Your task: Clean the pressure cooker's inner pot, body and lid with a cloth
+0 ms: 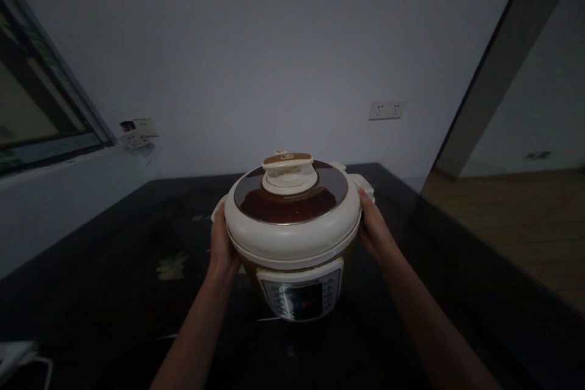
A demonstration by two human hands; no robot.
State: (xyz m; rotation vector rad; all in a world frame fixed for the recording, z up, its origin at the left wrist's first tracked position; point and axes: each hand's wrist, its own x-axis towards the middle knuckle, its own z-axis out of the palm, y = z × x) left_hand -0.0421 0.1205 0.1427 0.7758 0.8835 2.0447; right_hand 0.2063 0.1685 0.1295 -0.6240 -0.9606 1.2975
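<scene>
In the middle of the head view is an electric pressure cooker [292,244] with a cream rim, a brown glossy lid top and a knob handle [287,166]. Its front carries a control panel [301,298] with a dark display. My left hand [223,244] grips the cooker's left side, fingers curled under the side handle and mostly hidden. On the opposite side, my right hand [375,226] closes around the right handle [363,186], thumb on top. Whether the cooker's base touches the black tabletop I cannot tell.
The black glossy table [114,244] runs back to a pale wall. Wall sockets [386,111] sit behind on the right, and more sockets [139,134] at the left near a window. A white object with a cord [18,353] lies at the front left. Wooden floor [512,213] shows at right.
</scene>
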